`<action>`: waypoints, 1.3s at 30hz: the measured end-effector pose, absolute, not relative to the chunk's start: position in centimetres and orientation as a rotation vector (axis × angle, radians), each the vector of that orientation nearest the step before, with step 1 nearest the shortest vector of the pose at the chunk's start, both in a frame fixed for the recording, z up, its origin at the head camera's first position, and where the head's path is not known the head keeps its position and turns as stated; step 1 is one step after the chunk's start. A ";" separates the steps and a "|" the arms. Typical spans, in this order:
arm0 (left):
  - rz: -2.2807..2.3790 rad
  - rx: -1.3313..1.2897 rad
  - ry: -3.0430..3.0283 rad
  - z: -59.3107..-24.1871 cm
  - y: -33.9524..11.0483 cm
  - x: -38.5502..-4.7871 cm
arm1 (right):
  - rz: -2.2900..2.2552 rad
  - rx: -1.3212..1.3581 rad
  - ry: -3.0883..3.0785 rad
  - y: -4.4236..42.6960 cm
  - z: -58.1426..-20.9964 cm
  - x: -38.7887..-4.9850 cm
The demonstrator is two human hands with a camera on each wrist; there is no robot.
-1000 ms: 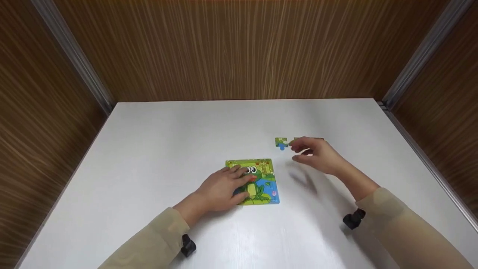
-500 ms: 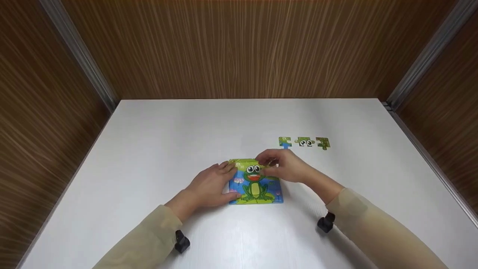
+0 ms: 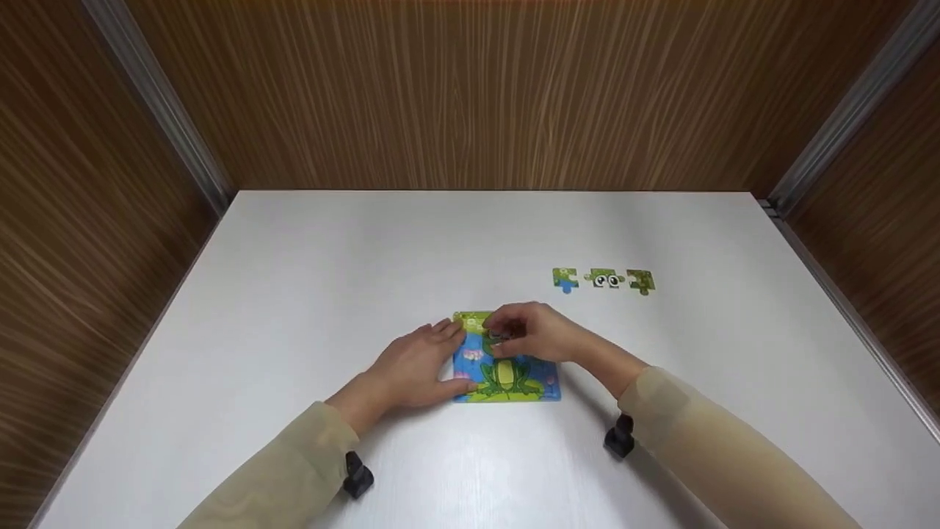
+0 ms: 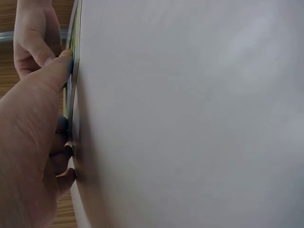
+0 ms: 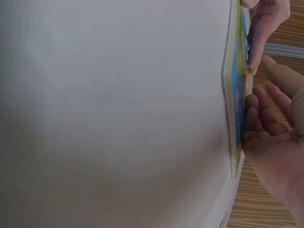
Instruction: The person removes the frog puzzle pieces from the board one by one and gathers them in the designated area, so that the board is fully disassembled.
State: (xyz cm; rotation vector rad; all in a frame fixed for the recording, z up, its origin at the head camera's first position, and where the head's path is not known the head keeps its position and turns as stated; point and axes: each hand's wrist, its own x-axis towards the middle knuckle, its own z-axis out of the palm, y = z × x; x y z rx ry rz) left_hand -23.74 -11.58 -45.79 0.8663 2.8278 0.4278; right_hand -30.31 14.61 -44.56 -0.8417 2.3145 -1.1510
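Observation:
On the white table lies a square frog puzzle [image 3: 505, 375], green and blue. My left hand [image 3: 417, 367] rests at its left side, thumb and fingers spread over that edge. Over the frog's face is my right hand [image 3: 547, 334], fingers bent and thumb apart from them; no piece shows between them. In the left wrist view the left thumb lies on the board's edge, part of the left hand [image 4: 28, 137]. The right wrist view shows the right hand [image 5: 280, 147] with its lower fingers bent against the puzzle [image 5: 234, 95]. The frog's face is largely hidden.
Three loose pieces lie in a row behind the board to the right: a green and blue one [image 3: 565, 278], one with two eyes [image 3: 604, 279] and a darker green one [image 3: 641, 281]. Wood-grain panels [image 3: 470, 95] enclose the table's back and sides.
My right hand has come from beside the loose pieces, left and nearer, onto the puzzle. My left hand has slid left to the board's edge, uncovering part of the picture.

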 end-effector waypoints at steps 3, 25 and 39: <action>0.424 0.853 2.820 -45.8 -11.4 -23.5 | -1.143 -0.833 2.262 14.7 -44.8 -30.2; 0.430 0.829 2.776 -45.6 -11.3 -23.3 | -1.046 -0.838 2.284 14.7 -45.1 -29.6; 0.411 0.832 2.761 -45.5 -11.3 -23.4 | -1.075 -0.834 2.261 14.6 -45.0 -29.5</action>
